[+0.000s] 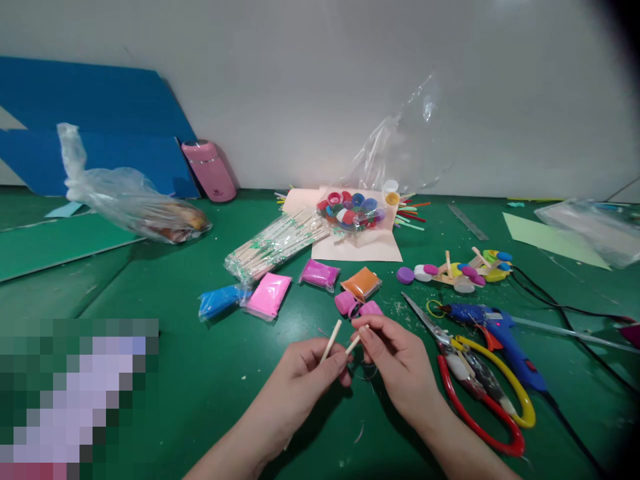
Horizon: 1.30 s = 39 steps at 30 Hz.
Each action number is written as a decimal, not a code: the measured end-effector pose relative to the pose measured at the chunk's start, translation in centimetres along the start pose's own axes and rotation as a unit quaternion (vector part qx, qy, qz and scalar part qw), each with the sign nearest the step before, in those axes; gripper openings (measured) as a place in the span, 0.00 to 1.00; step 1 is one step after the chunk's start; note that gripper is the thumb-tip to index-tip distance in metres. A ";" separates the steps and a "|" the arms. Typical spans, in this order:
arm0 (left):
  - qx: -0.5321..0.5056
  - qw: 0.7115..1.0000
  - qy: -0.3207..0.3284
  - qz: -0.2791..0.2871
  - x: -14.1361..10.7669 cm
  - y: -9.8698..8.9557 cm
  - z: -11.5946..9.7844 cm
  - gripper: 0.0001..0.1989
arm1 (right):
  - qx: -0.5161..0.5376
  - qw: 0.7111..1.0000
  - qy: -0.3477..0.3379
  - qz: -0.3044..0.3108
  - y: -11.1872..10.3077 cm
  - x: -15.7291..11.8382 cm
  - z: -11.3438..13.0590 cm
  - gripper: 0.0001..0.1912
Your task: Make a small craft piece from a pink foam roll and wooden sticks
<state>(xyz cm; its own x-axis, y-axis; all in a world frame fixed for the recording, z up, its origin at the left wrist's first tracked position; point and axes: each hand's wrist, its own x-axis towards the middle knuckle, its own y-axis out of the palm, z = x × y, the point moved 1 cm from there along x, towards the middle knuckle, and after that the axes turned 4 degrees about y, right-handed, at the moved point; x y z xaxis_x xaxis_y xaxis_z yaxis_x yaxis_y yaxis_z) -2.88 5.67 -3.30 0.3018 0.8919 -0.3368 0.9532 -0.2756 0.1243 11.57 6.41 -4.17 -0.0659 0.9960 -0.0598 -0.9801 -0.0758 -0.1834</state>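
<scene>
My left hand [309, 375] is closed around a short pale wooden stick [332, 339], which tilts up between thumb and fingers. A second wooden stick [353, 344] spans the gap between both hands, its right end pinched by the thumb and fingers of my right hand [396, 357]. Just beyond my fingertips lie pink bottle caps [344, 303], partly covered by the right hand. To the right, scissors [480, 400] with red and yellow handles rest beside a blue glue gun [505, 330]. Behind them stands a small assembly of sticks and coloured caps [463, 270].
Packets of orange [361, 284], purple [320, 274], pink [269, 295] and blue [220, 301] material lie ahead. Behind them are bagged chopsticks [275, 247] and a bag of bottle caps [350, 212]. A pink flask [210, 171] leans at the back. The glue gun's black cord [575, 427] trails right.
</scene>
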 end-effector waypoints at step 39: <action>-0.182 0.983 -0.006 -0.035 0.7 1.5 -0.5 0.09 | -0.467 0.870 0.156 -0.035 -14.1 -5.5 -2.1 0.14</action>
<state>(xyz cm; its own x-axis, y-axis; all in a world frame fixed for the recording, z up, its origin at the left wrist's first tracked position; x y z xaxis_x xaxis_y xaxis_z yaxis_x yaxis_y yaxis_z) -1.24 6.02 -2.82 0.2377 0.8992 -0.3673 0.9030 -0.0653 0.4245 26.17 1.87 -3.30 0.1854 0.9494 -0.2535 -0.3907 -0.1655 -0.9055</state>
